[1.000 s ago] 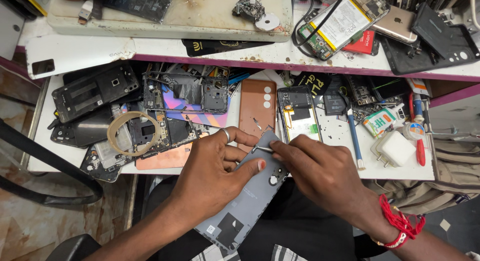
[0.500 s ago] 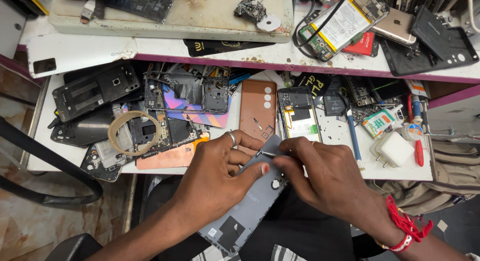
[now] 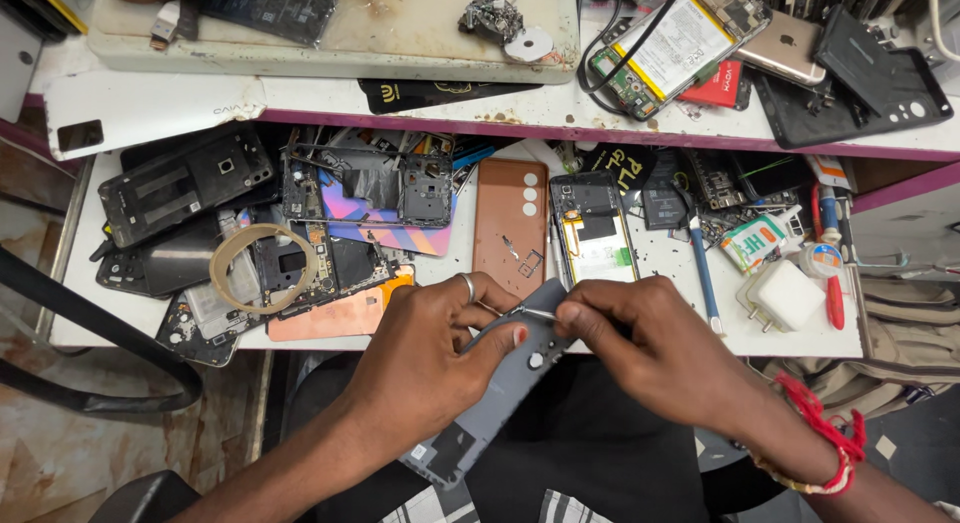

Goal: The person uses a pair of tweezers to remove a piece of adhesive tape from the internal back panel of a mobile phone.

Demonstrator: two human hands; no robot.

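a cluttered white workbench (image 3: pixel 640 348) with a raised shelf (image 3: pixel 560 113) stands over a stained floor (image 3: pixel 60 453)

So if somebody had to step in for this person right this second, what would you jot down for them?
Left hand: holds the grey phone back cover above the lap, thumb pressed on its upper part.
Right hand: pinches thin metal tweezers, tip at the cover's top edge by the camera holes.
Nearby: on the white tray in front lie a brown back cover, an opened phone, a blue-handled tool, a white charger and a tape ring.
Done: the grey cover is off its phone.
Left: whatever the tweezers grip is too small to see; check it first.
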